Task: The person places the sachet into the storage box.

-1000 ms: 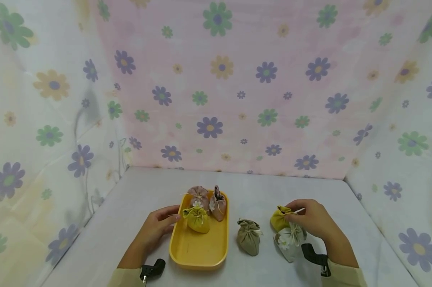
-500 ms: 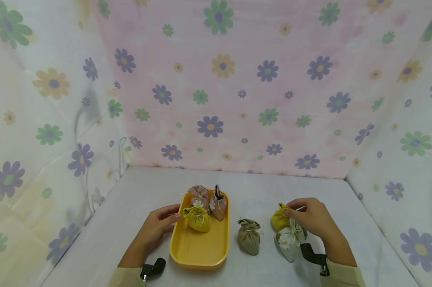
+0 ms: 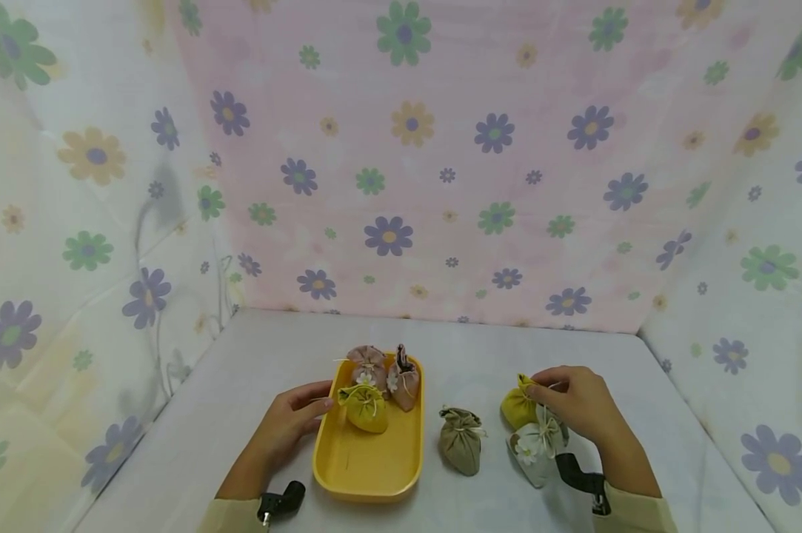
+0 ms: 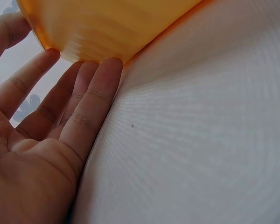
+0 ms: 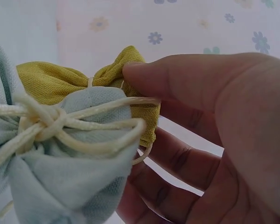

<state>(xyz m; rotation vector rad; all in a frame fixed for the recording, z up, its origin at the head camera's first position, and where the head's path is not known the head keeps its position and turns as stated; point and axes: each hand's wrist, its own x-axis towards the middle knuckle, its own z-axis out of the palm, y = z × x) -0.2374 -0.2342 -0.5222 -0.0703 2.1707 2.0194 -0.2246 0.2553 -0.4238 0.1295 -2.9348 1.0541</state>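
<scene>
We see: yellow tray (image 3: 367, 474) smooth, slightly glossy plastic. Mustard pouch (image 5: 60, 81) coarse matt woven cloth; pale blue pouch (image 5: 60, 186) same, twisted cream cord. Tabletop (image 4: 200, 140) finely ribbed matt cloth.

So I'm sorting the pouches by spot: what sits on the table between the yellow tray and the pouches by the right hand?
In the head view, one olive-green pouch stands alone between the yellow tray and the pale pouch by the right hand.

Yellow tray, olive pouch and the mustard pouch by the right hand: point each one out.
yellow tray (image 3: 374, 463), head view, bare floor of the tray.
olive pouch (image 3: 459, 446), head view, middle of its body.
mustard pouch (image 3: 515, 409), head view, its visible left side.
</scene>
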